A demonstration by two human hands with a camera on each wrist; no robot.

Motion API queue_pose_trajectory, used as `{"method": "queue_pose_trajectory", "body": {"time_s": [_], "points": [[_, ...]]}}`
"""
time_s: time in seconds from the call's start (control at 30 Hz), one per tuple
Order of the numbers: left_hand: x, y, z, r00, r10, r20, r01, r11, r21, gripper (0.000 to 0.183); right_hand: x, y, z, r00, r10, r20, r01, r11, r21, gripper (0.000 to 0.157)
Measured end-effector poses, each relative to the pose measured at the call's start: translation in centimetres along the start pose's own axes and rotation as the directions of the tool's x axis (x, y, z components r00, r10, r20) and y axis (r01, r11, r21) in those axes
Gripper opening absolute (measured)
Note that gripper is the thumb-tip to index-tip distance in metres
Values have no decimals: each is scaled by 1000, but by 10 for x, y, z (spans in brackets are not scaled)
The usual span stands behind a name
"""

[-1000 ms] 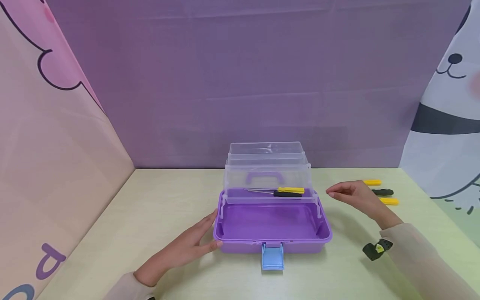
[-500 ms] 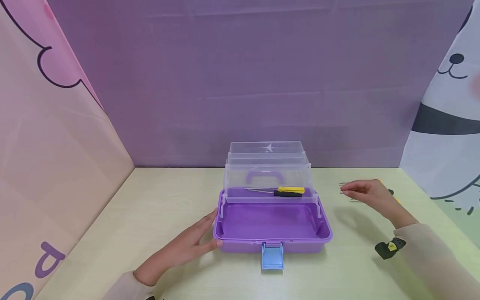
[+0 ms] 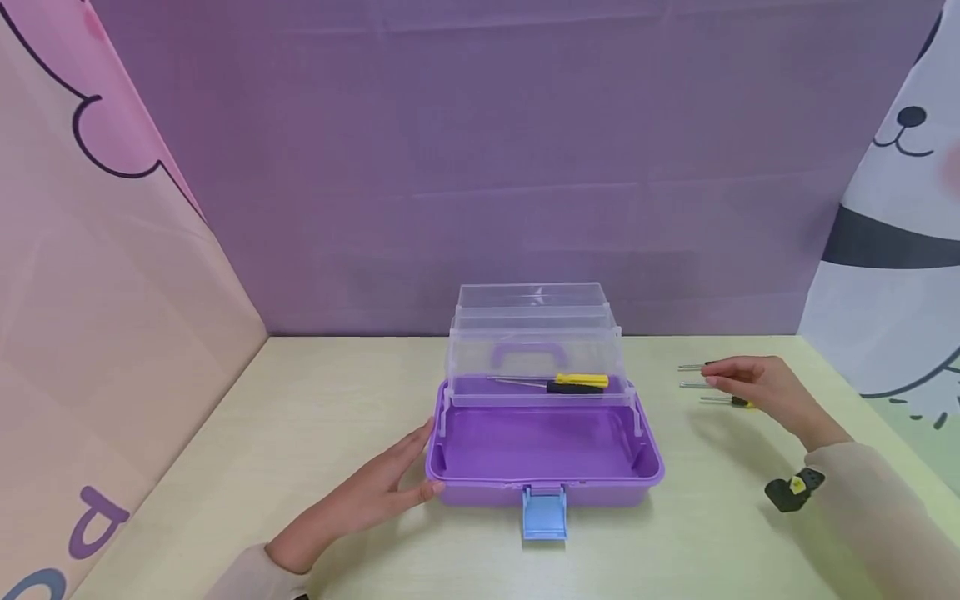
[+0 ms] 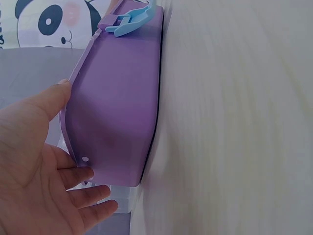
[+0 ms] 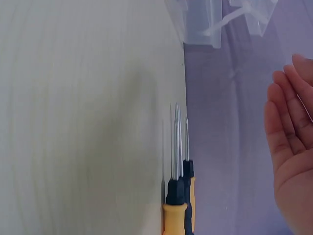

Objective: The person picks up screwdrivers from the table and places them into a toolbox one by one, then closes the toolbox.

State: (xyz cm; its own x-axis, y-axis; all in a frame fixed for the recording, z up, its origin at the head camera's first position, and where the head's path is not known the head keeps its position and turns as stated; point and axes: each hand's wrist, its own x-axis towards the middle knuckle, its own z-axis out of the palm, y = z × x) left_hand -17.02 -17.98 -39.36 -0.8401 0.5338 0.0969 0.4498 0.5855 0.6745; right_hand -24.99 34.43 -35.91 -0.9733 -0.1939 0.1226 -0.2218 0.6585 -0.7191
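A purple toolbox [image 3: 545, 493] stands with its lid up; a yellow screwdriver [image 3: 582, 380] and a black screwdriver [image 3: 574, 388] lie in its clear upper tray. My left hand [image 3: 367, 496] touches the box's left side, fingers extended. In the left wrist view, its thumb [image 4: 57, 95] is at the rim. Over several screwdrivers on the table at the right is my right hand [image 3: 761, 390], its fingers nearly straight and nothing held. It covers most of their handles in the head view; the right wrist view shows a yellow-and-black screwdriver [image 5: 174, 210] below the palm.
A blue latch [image 3: 545, 514] hangs from the box's front. The purple backdrop [image 3: 360, 208] rises behind the pale table [image 3: 345, 392], with a printed cloth wall on either side.
My right hand has moved right, from beside the toolbox to over the loose screwdrivers, whose shafts now show left of it. The left hand and the box have stayed put.
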Motion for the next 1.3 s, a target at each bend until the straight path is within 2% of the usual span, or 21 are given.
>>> {"method": "queue_pose_trajectory", "body": {"time_s": [0.23, 0.5, 0.7, 0.87, 1.1, 1.3], "points": [[-1, -1, 1, 1000, -1, 0, 1, 1000, 3, 79, -3, 12, -7, 999, -9, -31, 9, 1000, -7, 34], [1, -1, 1, 1000, -7, 10, 7, 1000, -3, 81, -6, 21, -13, 1000, 7, -29, -7, 1000, 12, 35], [3, -1, 2, 1000, 0, 16, 1, 1000, -15, 81, -8, 27, -18, 999, 44, -20, -45, 999, -29, 39], [3, 0, 1, 1000, -3, 12, 3, 1000, -12, 81, -10, 34, -22, 999, 43, -19, -44, 998, -47, 37], [2, 2, 0, 1000, -9, 12, 9, 1000, -14, 81, -14, 40, -28, 993, 117, -14, -118, 990, -80, 47], [1, 2, -1, 1000, -1, 8, 1, 1000, -5, 81, -15, 44, -31, 991, 135, -6, -135, 987, -84, 49]]}}
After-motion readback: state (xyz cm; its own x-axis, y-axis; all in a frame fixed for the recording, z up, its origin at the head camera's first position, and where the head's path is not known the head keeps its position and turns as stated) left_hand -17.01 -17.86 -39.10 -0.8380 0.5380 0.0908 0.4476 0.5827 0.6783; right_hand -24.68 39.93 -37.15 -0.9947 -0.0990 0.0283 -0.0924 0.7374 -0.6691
